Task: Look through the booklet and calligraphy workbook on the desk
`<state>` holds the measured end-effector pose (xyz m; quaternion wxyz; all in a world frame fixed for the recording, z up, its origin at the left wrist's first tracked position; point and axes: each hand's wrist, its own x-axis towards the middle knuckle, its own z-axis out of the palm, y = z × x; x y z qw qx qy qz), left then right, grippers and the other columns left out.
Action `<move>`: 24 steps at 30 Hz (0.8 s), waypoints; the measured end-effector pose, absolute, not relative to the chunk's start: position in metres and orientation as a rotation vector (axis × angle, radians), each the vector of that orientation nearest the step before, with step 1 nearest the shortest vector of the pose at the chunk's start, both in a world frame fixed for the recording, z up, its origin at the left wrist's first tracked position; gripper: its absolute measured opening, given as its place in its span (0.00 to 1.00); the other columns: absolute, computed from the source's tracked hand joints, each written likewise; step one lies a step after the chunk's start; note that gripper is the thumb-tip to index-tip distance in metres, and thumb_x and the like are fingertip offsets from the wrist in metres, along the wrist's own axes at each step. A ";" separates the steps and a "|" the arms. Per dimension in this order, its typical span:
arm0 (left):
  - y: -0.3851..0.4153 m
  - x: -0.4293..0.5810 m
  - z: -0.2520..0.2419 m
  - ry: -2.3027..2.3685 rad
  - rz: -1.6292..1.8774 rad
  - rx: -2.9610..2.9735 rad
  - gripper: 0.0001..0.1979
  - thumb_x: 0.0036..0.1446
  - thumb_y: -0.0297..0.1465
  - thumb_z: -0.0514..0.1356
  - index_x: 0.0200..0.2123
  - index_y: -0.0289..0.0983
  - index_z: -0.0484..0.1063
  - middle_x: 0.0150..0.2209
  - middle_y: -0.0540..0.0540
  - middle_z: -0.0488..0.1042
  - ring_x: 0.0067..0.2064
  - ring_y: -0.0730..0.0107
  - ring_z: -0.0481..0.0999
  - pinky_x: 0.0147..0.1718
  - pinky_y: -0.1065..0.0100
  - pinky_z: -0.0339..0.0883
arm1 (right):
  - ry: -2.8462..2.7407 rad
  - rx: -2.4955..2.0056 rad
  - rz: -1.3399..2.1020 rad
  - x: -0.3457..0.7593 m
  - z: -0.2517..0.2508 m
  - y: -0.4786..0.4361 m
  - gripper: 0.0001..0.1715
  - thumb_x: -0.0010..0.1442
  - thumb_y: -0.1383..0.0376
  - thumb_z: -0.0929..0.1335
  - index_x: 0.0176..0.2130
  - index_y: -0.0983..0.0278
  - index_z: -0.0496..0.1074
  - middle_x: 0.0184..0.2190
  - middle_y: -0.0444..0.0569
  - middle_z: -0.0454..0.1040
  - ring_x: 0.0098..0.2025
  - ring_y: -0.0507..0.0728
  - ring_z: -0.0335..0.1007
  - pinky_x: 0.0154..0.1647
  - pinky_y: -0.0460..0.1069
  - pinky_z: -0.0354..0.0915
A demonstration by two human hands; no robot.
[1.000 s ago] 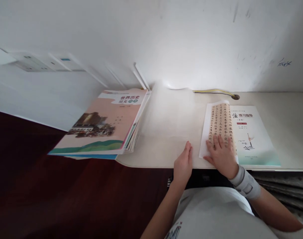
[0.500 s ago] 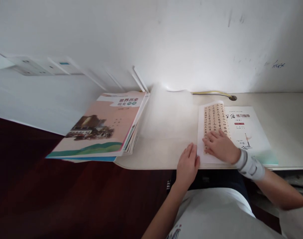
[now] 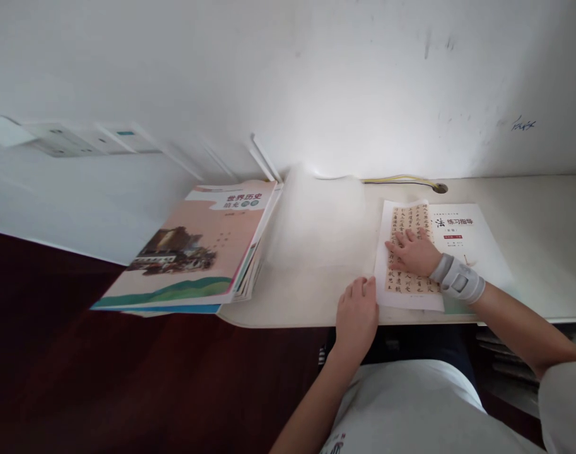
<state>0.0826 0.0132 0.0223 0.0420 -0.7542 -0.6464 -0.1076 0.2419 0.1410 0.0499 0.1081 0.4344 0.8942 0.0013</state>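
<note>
White wall [image 3: 363,82], dark reddish floor [image 3: 174,378]

Right fingers [image 3: 394,250] on calligraphy page [image 3: 416,284]

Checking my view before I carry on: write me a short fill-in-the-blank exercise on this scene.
1. The hand with the wristband is the person's ____ hand.
2. The left hand is by the ____ edge of the sheet of writing.
3. On the pink book, the printed hills are coloured ____.

Missing words: right; left; green.
</note>
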 end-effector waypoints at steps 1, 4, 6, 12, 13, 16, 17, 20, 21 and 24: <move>0.011 0.082 0.024 -1.981 -0.290 -2.310 0.18 0.53 0.21 0.51 0.49 0.34 0.66 0.40 0.39 0.72 0.41 0.60 0.72 0.37 0.61 0.67 | 2.634 1.299 0.007 0.240 0.049 0.141 0.37 0.60 0.46 0.58 0.62 0.62 0.55 0.62 0.62 0.54 0.61 0.75 0.50 0.56 0.72 0.45; 0.007 0.084 0.028 -1.973 -0.253 -2.310 0.15 0.54 0.22 0.52 0.46 0.33 0.67 0.31 0.44 0.70 0.34 0.61 0.71 0.33 0.62 0.65 | 2.642 1.357 0.014 0.233 0.042 0.137 0.38 0.60 0.46 0.57 0.62 0.63 0.55 0.62 0.63 0.53 0.62 0.75 0.49 0.57 0.71 0.44; 0.008 0.086 0.030 -1.966 -0.294 -2.297 0.15 0.54 0.21 0.51 0.45 0.33 0.67 0.30 0.45 0.69 0.33 0.62 0.71 0.32 0.63 0.65 | 2.649 1.369 0.006 0.228 0.038 0.132 0.39 0.60 0.45 0.57 0.62 0.64 0.54 0.62 0.65 0.52 0.62 0.75 0.48 0.57 0.71 0.43; 0.012 0.089 0.026 -1.948 -0.315 -2.312 0.12 0.54 0.21 0.51 0.40 0.35 0.69 0.29 0.46 0.68 0.33 0.63 0.70 0.32 0.64 0.64 | 2.835 1.124 -0.130 0.230 0.043 0.132 0.37 0.60 0.46 0.58 0.61 0.62 0.57 0.59 0.63 0.60 0.58 0.70 0.58 0.56 0.67 0.48; 0.013 0.089 0.024 -1.943 -0.292 -2.327 0.11 0.54 0.21 0.52 0.39 0.35 0.69 0.29 0.46 0.68 0.33 0.63 0.69 0.32 0.64 0.64 | 2.876 1.117 -0.152 0.234 0.047 0.141 0.34 0.61 0.48 0.58 0.60 0.63 0.58 0.58 0.61 0.62 0.56 0.68 0.60 0.56 0.65 0.50; 0.012 0.088 0.019 -1.940 -0.236 -2.354 0.08 0.53 0.22 0.53 0.35 0.36 0.69 0.30 0.46 0.68 0.33 0.63 0.69 0.31 0.64 0.63 | 2.876 1.415 -0.131 0.250 0.057 0.186 0.30 0.62 0.52 0.57 0.57 0.66 0.61 0.58 0.61 0.62 0.57 0.66 0.58 0.55 0.61 0.54; 0.012 0.088 0.018 -1.942 -0.227 -2.353 0.07 0.54 0.22 0.53 0.34 0.36 0.68 0.30 0.46 0.68 0.33 0.63 0.69 0.31 0.65 0.63 | 2.808 1.603 -0.100 0.255 0.060 0.205 0.30 0.61 0.54 0.58 0.56 0.68 0.62 0.59 0.63 0.59 0.58 0.68 0.56 0.55 0.61 0.53; 0.011 0.088 0.016 -1.954 -0.222 -2.336 0.06 0.54 0.23 0.53 0.33 0.37 0.68 0.30 0.46 0.68 0.33 0.64 0.69 0.31 0.65 0.63 | 2.631 1.916 -0.195 0.267 0.062 0.253 0.31 0.58 0.55 0.62 0.56 0.69 0.62 0.57 0.63 0.61 0.58 0.68 0.56 0.54 0.60 0.55; 0.011 0.088 0.016 -1.958 -0.232 -2.330 0.06 0.54 0.23 0.53 0.33 0.37 0.68 0.30 0.47 0.68 0.33 0.64 0.69 0.31 0.66 0.63 | 2.608 1.930 -0.260 0.268 0.061 0.264 0.32 0.57 0.55 0.63 0.56 0.70 0.62 0.55 0.62 0.63 0.56 0.67 0.58 0.54 0.58 0.56; 0.011 0.088 0.016 -1.964 -0.301 -2.322 0.07 0.54 0.22 0.54 0.34 0.37 0.68 0.30 0.47 0.68 0.33 0.65 0.69 0.31 0.66 0.63 | 2.614 1.901 -0.343 0.267 0.055 0.279 0.32 0.55 0.54 0.64 0.55 0.69 0.64 0.51 0.61 0.66 0.53 0.65 0.61 0.52 0.55 0.58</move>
